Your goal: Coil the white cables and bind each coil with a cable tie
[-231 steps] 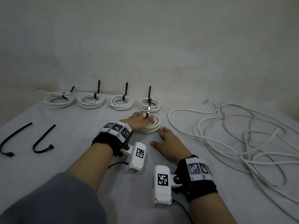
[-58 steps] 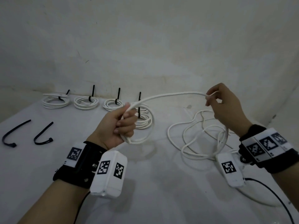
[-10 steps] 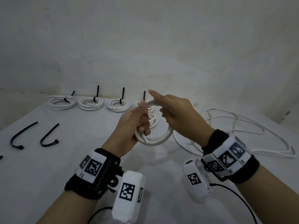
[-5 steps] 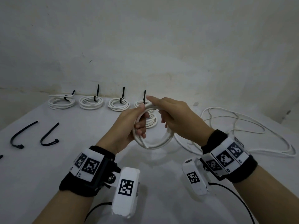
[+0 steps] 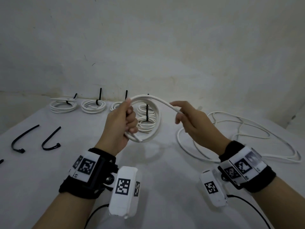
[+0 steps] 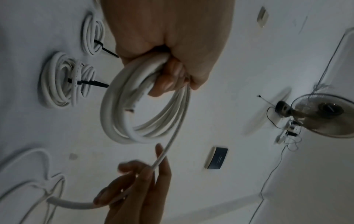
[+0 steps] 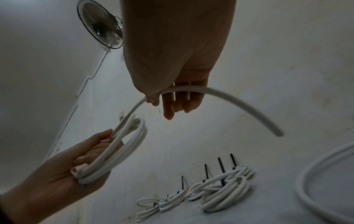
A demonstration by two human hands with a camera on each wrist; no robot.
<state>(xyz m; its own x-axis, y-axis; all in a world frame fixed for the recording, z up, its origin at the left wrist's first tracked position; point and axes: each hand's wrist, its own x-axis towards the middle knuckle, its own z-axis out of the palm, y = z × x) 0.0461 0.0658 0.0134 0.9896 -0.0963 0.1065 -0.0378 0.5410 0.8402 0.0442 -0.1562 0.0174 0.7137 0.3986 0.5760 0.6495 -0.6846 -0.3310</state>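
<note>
No words, brands or numbers are showing clearly enough to read. The only signs are the black-and-white square code markers on the left wristband [image 5: 86,166], the left wrist camera [image 5: 123,186], the right wristband [image 5: 242,166] and the right wrist camera [image 5: 211,187]; they are carrying patterns, not letters. A dark wall plate [image 6: 217,158] is bearing a faint line of print, too small to make out.
</note>
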